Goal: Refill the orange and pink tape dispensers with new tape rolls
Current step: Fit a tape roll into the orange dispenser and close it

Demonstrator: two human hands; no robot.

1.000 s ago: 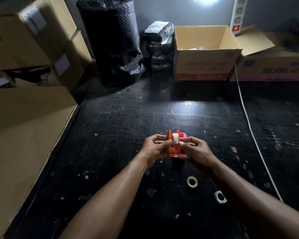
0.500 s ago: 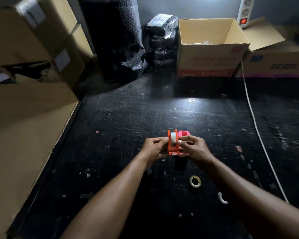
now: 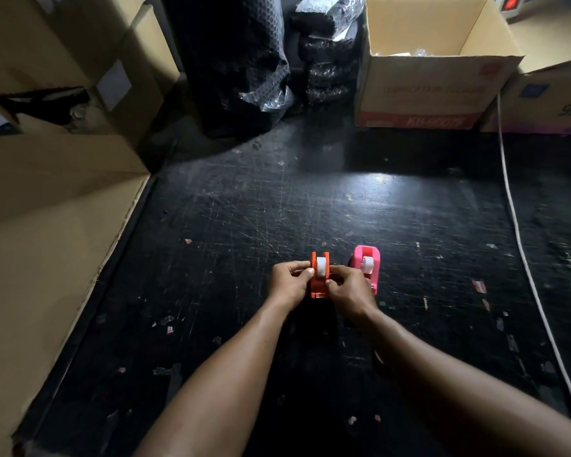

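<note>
An orange tape dispenser (image 3: 319, 284) with a white tape roll (image 3: 321, 268) in it sits between my two hands above the dark table. My left hand (image 3: 289, 283) grips its left side with the thumb at the roll. My right hand (image 3: 350, 293) pinches its right side near the front end. Just to the right, a pink tape dispenser (image 3: 367, 268) stands on the table with a white roll (image 3: 366, 264) inside, untouched. The loose tape rolls seen earlier are hidden by my right forearm.
A scratched black table (image 3: 277, 209) carries small paper scraps. Cardboard boxes (image 3: 47, 209) line the left edge. A black bubble-wrap roll (image 3: 231, 61) and an open carton (image 3: 432, 64) stand at the back. A white cable (image 3: 524, 258) runs down the right side.
The view has tilted down and closer. My hands with the orange dispenser have shifted left, away from the pink dispenser, which now stands apart. The loose rolls have dropped out of sight.
</note>
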